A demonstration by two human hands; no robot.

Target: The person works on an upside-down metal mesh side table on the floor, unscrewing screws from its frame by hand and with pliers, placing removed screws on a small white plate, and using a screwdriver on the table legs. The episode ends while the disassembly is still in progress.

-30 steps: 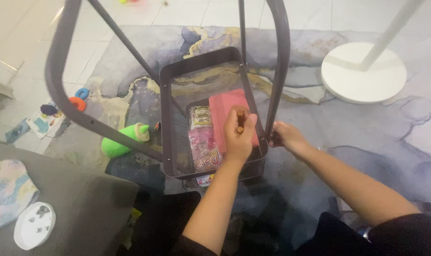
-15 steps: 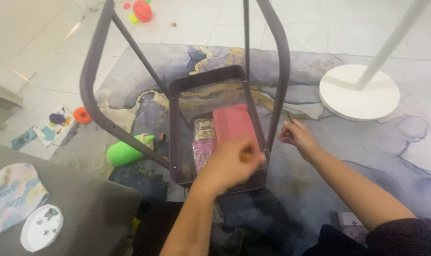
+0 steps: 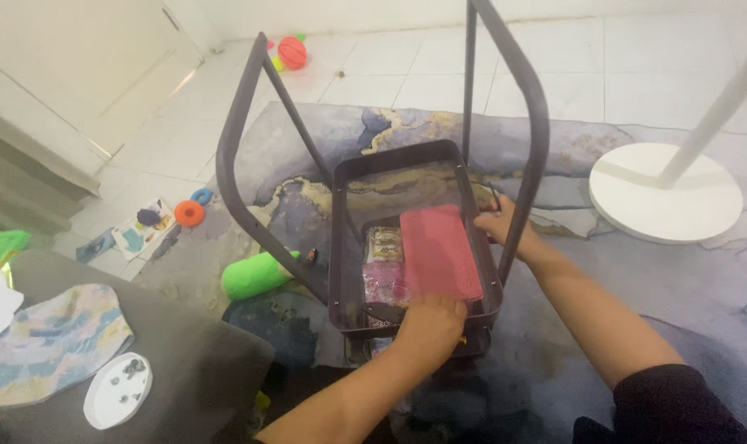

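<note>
Looking down into a dark mesh basket [image 3: 353, 205] set in a grey tube frame [image 3: 242, 164]. Left hand [image 3: 429, 322] at the near rim, fingers curled down over the near end of a red mesh-textured pad [image 3: 439, 251] — pinching that end or merely pressing on it, cannot tell, since the knuckles hide the fingertips and the hand is slightly blurred. Pad lying directly ahead of that hand, inside the basket on its right half, long axis running straight away from the knuckles toward the far wall, flat or nearly so. Just to the left of the pad, from the same hand's view, two small printed packets [image 3: 383, 263], one beyond the other, partly tucked under the pad's edge.

Right hand [image 3: 498, 224] farther out, at the basket's right rim, just behind the right upright of the frame; fingers bent around the rim or wire there — closed on something thin, though what exactly cannot be told. Pad's far right corner just beside this hand, to its left; pad's near end under the left hand. So: left hand at one end of the long axis, right hand beside the other, left one the only one in clear contact.

Beyond the frame, a white round lamp base [image 3: 665, 193] well off to the right hand's right; a green roll [image 3: 254, 275] on the rug [image 3: 620, 271], left of the basket.
</note>
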